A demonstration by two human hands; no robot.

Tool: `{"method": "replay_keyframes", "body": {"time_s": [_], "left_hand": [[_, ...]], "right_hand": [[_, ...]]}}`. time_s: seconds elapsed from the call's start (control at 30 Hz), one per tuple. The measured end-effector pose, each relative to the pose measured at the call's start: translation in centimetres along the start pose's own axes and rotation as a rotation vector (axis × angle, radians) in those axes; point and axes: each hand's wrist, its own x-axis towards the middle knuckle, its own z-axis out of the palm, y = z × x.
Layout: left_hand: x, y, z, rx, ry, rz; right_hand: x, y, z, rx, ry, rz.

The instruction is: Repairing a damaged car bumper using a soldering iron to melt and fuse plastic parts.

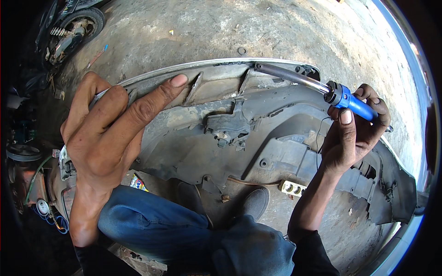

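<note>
A soldering iron (352, 105) with a blue handle and a long metal barrel is in my right hand (352, 126), its fingers and thumb round the handle. Its tip end reaches left to the far edge of a dark car bumper (193, 133), inner side up. Whether the tip touches the plastic, I cannot tell. A dark line of marks runs along the edge left of the tip. Over the bumper's left part is my left hand (108, 129), index finger stretched toward the edge and the other fingers bent apart. Nothing shows in it; some fingertips are hidden.
A white power strip (293, 188) with a brown cord lies near my shoes (255, 203). A thin black cord runs down from the iron. Back left stands a motorcycle (73, 34). At the left are a pressure gauge (42, 207) and hoses. A small ring (241, 51) lies beyond the bumper.
</note>
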Motion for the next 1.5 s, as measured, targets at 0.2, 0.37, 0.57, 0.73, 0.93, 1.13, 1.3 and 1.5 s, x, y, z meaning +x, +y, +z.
{"method": "replay_keyframes", "body": {"time_s": [0.2, 0.37, 0.57, 0.73, 0.93, 1.13, 1.3, 1.5], "left_hand": [[-0.02, -0.03, -0.12, 0.01, -0.001, 0.001], [-0.05, -0.14, -0.11, 0.009, 0.005, 0.0], [-0.09, -0.03, -0.09, 0.015, -0.004, -0.004], [-0.08, -0.03, -0.11, 0.018, -0.002, -0.006], [-0.03, 0.09, -0.07, 0.012, 0.002, -0.014], [-0.07, 0.11, -0.06, 0.002, 0.006, -0.017], [-0.08, 0.09, 0.02, -0.005, 0.014, -0.015], [0.0, 0.16, -0.06, 0.005, 0.009, -0.018]], "right_hand": [[0.07, -0.05, 0.44, 0.006, 0.011, -0.007], [0.18, 0.01, 0.46, 0.006, 0.016, 0.002], [0.12, -0.06, 0.29, 0.008, 0.008, 0.013], [0.21, -0.04, 0.3, -0.005, 0.011, -0.005], [0.27, -0.16, 0.21, -0.03, 0.008, -0.008], [0.24, -0.17, 0.3, -0.009, 0.015, -0.003], [0.32, 0.17, -0.28, -0.082, -0.046, -0.057], [0.18, -0.14, 0.08, -0.048, 0.025, -0.016]]}}
